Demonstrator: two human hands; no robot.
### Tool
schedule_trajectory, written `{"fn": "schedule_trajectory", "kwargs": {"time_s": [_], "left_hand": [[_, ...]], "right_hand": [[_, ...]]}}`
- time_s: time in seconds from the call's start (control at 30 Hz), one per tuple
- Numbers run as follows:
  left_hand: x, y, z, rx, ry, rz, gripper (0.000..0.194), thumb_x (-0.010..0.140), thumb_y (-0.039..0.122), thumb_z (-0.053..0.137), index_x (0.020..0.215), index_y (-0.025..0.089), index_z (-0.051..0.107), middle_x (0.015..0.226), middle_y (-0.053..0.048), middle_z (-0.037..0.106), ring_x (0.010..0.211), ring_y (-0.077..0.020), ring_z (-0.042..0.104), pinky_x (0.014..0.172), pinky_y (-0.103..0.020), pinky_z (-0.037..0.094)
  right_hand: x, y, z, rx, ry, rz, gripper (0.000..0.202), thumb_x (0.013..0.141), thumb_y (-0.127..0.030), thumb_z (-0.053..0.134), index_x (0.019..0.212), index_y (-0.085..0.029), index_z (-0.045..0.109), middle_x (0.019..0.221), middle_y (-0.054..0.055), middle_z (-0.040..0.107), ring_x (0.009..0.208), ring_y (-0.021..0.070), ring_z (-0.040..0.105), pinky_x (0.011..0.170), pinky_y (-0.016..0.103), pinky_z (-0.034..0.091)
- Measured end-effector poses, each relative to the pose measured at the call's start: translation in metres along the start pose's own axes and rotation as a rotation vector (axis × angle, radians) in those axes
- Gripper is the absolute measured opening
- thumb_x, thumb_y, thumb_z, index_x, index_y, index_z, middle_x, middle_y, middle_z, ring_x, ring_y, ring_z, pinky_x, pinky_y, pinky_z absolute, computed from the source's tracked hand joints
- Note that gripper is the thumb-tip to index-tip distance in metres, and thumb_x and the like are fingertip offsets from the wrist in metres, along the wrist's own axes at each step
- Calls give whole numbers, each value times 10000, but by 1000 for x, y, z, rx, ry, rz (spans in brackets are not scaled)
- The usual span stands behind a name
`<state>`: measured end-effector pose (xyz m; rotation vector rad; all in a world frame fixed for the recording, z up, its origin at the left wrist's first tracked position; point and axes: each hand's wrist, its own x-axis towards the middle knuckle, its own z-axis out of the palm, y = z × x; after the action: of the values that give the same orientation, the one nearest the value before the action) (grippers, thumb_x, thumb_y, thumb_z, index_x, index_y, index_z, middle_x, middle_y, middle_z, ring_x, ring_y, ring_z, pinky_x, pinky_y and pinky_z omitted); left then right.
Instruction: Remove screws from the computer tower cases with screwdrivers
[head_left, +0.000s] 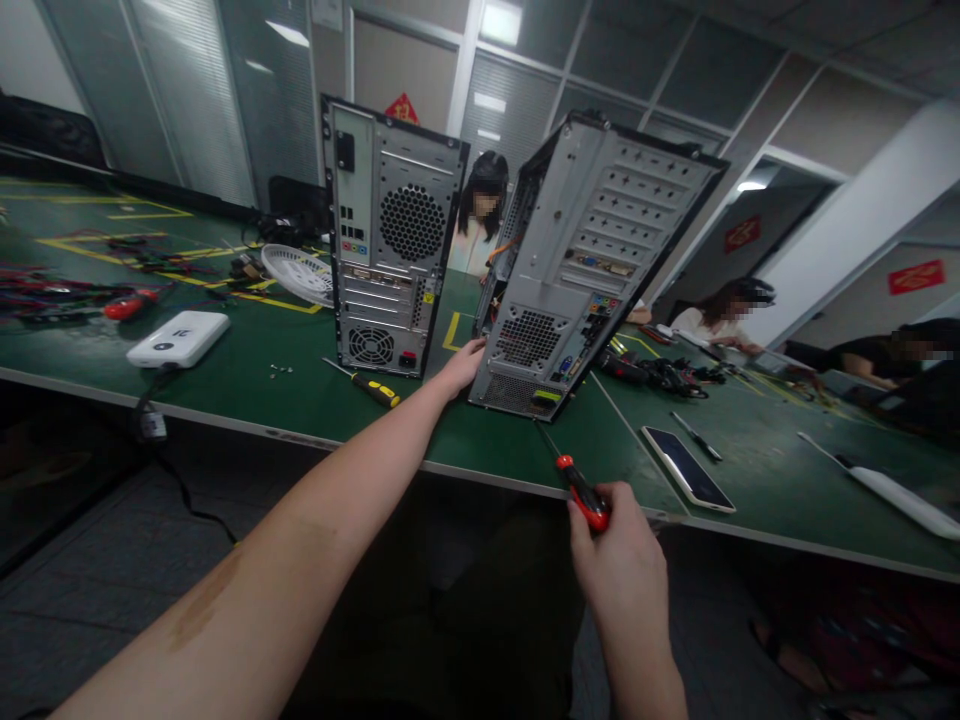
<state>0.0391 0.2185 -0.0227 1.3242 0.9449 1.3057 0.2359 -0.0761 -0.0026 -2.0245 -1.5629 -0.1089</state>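
Observation:
Two computer cases stand on the green table, their rear panels facing me. My left hand (466, 366) reaches to the lower left side of the right computer case (555, 250); its fingertips are hidden at the case, so its grip cannot be made out. My right hand (619, 540) is wrapped round a red and black screwdriver (581, 493) at the table's front edge. The screwdriver's shaft points up and left to the bottom of that case. The left computer case (390, 240) stands upright, with a yellow and black screwdriver (375, 388) lying before it.
A white power bank (178, 339), small screws (280, 371) and a white basket (296, 272) are on the left. Cables (667, 376), a phone (688, 469) and a pen (697, 437) lie to the right on the green table (480, 455). Other people sit beyond.

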Motion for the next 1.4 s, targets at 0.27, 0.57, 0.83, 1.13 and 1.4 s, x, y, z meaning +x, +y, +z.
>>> {"fn": "schedule_trajectory", "kwargs": {"time_s": [0.27, 0.57, 0.83, 1.13, 1.4], "left_hand": [[4, -4, -1, -14, -6, 22, 532, 899, 496, 665, 1344, 206, 696, 1443, -108, 716, 1348, -313, 647, 1148, -427, 480], [2, -3, -1, 14, -5, 17, 572, 912, 509, 640, 1392, 199, 670, 1507, -117, 671, 1377, -316, 628, 1146, -424, 482], [0, 0, 0, -13, -11, -8, 540, 921, 478, 642, 1390, 211, 666, 1507, -104, 674, 1361, -292, 639, 1126, -391, 494], [1, -1, -1, -4, -5, -9, 563, 916, 520, 654, 1386, 210, 666, 1510, -110, 669, 1384, -290, 626, 1129, -390, 494], [-1, 2, 1, 13, 0, 14, 510, 937, 455, 617, 1366, 186, 677, 1462, -122, 700, 1362, -299, 637, 1147, -411, 483]], "right_hand": [[3, -11, -2, 109, -101, 176, 434, 930, -658, 376, 1014, -264, 540, 817, 92, 677, 764, 307, 659, 698, 359, 406], [14, 9, 13, 278, -51, 293, 541, 989, -705, 237, 965, -264, 549, 746, 72, 672, 677, 280, 643, 648, 348, 416], [6, -6, 3, 175, -27, 180, 458, 933, -684, 426, 1025, -261, 576, 808, 65, 673, 759, 294, 648, 700, 357, 414], [3, 3, 15, 149, 134, -46, 286, 931, -312, 480, 1157, -209, 622, 1195, 151, 531, 1014, 304, 626, 895, 446, 521], [2, 2, 15, 172, 32, -16, 388, 1003, -520, 432, 1179, -200, 563, 1146, 171, 621, 1029, 334, 656, 868, 431, 517]]}}
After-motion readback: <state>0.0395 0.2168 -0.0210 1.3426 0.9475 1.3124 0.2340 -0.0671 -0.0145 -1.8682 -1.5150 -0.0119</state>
